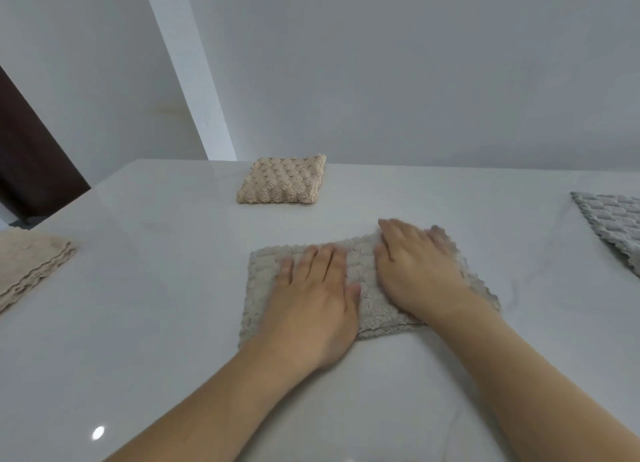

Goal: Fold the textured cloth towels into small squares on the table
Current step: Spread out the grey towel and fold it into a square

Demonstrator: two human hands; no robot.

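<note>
The grey towel (367, 288) lies mid-table (138, 323), its long axis running from 9 to 3 o'clock. Both hands press flat on it, fingers straight: the left hand (311, 298) on its 9 o'clock half, the right hand (412, 264) on its 3 o'clock half. Judged from this, the next fold goes across the long axis, and either hand is equally near.

left hand (313, 298) and right hand (414, 269) lie flat side by side, fingers (304, 259) straight.
</note>
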